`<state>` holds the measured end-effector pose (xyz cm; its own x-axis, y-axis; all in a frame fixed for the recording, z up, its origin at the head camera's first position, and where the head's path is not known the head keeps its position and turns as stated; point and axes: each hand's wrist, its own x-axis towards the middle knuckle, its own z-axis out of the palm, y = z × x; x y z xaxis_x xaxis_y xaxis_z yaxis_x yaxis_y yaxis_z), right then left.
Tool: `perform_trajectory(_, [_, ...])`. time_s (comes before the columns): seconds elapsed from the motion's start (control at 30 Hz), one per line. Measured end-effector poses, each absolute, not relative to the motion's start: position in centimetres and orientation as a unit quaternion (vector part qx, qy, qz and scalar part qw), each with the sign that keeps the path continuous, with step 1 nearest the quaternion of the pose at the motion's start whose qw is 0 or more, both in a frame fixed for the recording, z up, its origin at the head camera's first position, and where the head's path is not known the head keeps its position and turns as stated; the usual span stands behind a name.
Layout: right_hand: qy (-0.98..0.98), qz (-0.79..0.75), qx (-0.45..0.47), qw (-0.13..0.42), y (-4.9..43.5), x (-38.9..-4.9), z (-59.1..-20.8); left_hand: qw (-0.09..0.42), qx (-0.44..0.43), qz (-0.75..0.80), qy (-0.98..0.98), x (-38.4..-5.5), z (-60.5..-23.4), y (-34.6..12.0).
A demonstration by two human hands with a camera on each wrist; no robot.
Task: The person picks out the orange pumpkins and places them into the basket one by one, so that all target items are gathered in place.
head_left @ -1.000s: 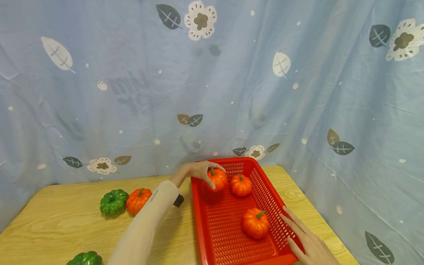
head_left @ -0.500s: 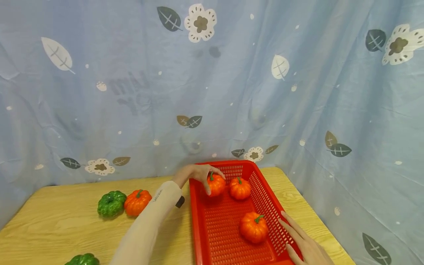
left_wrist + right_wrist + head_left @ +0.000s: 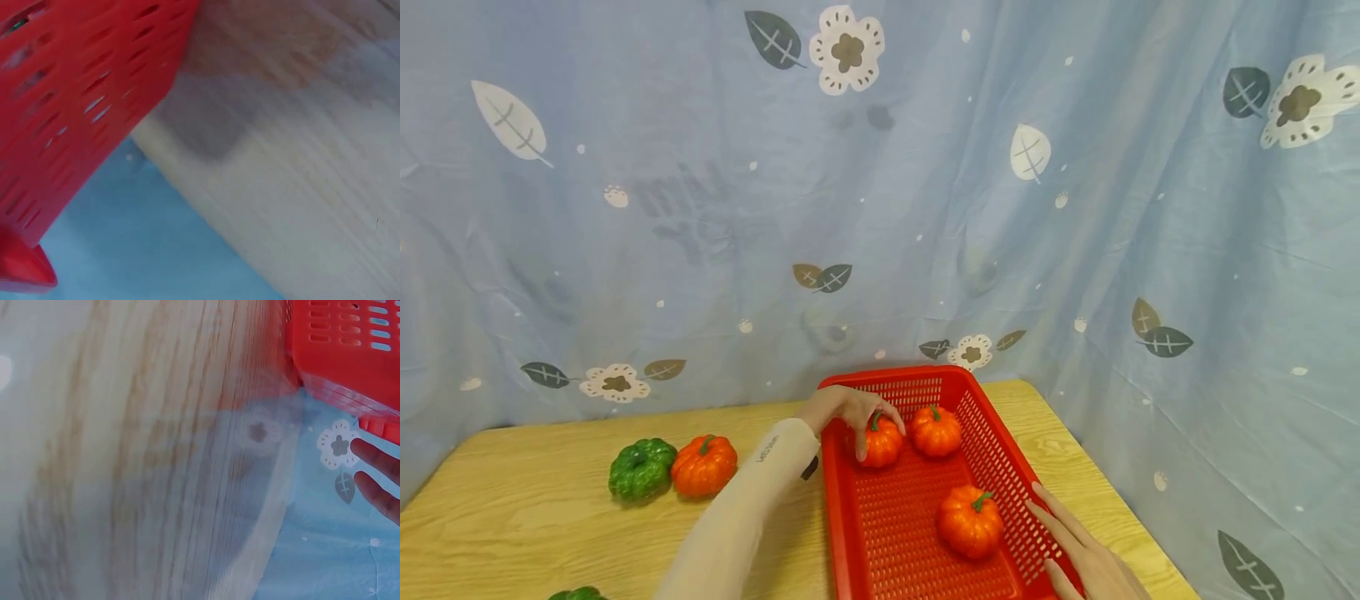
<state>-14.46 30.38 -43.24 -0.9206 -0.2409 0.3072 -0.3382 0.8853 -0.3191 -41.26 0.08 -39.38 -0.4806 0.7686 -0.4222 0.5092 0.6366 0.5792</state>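
Nearest, a green pumpkin (image 3: 578, 594) sits on the counter (image 3: 542, 546), cut off by the lower edge of the head view. Across from it, the right hand (image 3: 1088, 557) rests its fingers, extended and gripping nothing, against the right side of the basket (image 3: 837, 533).

Inside the basket, the near orange pumpkin (image 3: 970, 523) lies toward that right wall, apart from the others. Further off to the left, outside, the loose orange pumpkin (image 3: 704, 467) stands just beside a second green one (image 3: 642, 470).

Deeper in the basket, the left hand (image 3: 856, 410) grips the held pumpkin (image 3: 882, 443) from above, thumb and fingers curled round it; whether it bears on the floor, I cannot tell. Just beyond lies the far orange pumpkin (image 3: 936, 433).

Loading looks about half done, I judge: three orange pumpkins within the walls, one not yet released; one orange and two green remain outside. Behind everything hangs a curtain (image 3: 700, 208).
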Motion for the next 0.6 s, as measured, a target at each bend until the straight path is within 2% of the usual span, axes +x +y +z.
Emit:
perform_trajectory(0.2, [-0.966, 0.188, 0.139, 0.105, 30.4, -14.5, -43.0, 0.336, 0.376, 0.186, 0.843, -41.2, -39.8, 0.4])
perform_trajectory(0.6, [-0.968, 0.185, 0.136, 0.104, 30.3, -14.5, -43.1, 0.313, 0.368, 0.116, 0.868, -40.2, -39.3, 0.6])
